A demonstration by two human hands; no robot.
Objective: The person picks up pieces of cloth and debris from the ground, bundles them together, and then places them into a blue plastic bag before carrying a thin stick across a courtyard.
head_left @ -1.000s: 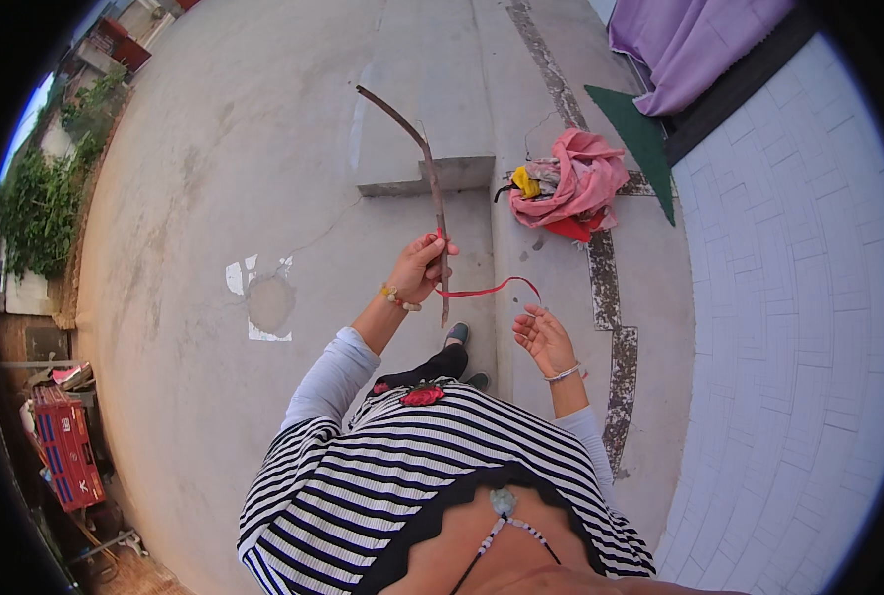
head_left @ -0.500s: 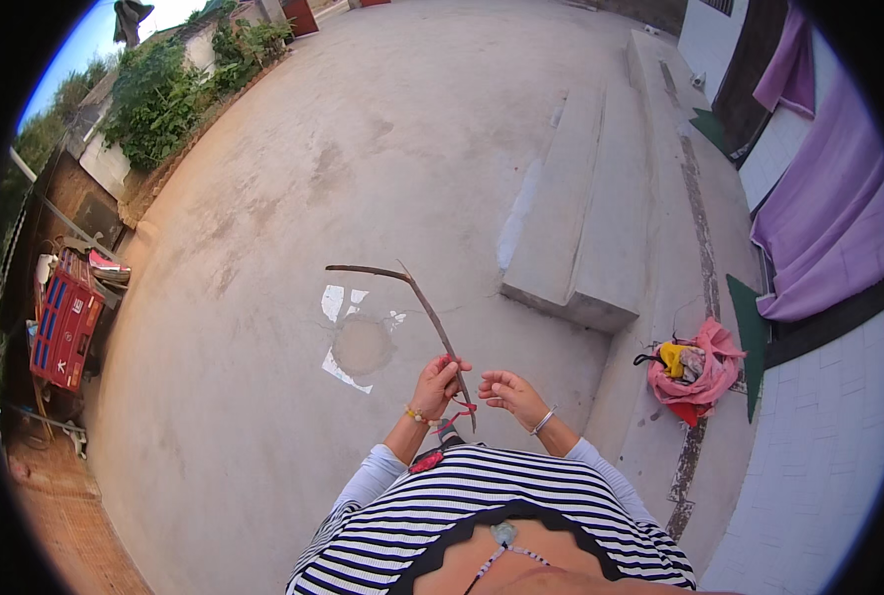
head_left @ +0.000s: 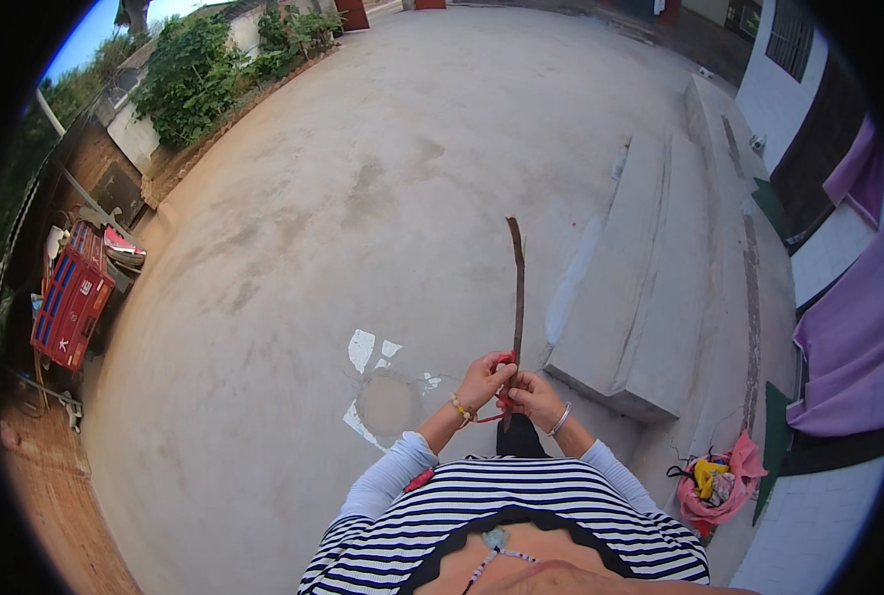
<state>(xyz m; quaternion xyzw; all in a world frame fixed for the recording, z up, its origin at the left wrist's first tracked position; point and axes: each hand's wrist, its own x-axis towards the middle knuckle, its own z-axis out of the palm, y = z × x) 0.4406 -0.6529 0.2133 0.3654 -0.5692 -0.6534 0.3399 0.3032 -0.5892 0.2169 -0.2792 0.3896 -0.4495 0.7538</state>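
Observation:
My left hand (head_left: 487, 381) is closed around a thin brown stick (head_left: 518, 288), which points away from me over the concrete ground. A red strip (head_left: 492, 418) is wrapped about the stick's near part, and some of it trails below my fingers. My right hand (head_left: 539, 401) is closed at the right side of the stick, just below the left one. Its fingertips pinch beside the red strip, though the fingers partly hide what they hold.
Concrete steps (head_left: 616, 367) run along the right. A pink bag (head_left: 740, 496) with mixed things stands near a purple curtain (head_left: 849, 327). White patches (head_left: 361, 349) mark the ground ahead. A red cart (head_left: 70, 307) is at the far left, below green plants (head_left: 194, 99).
The stick has swung to the right, and its bent far part now looks almost in line. My right hand has come in from beside it and closed at its near part. The view has shifted left.

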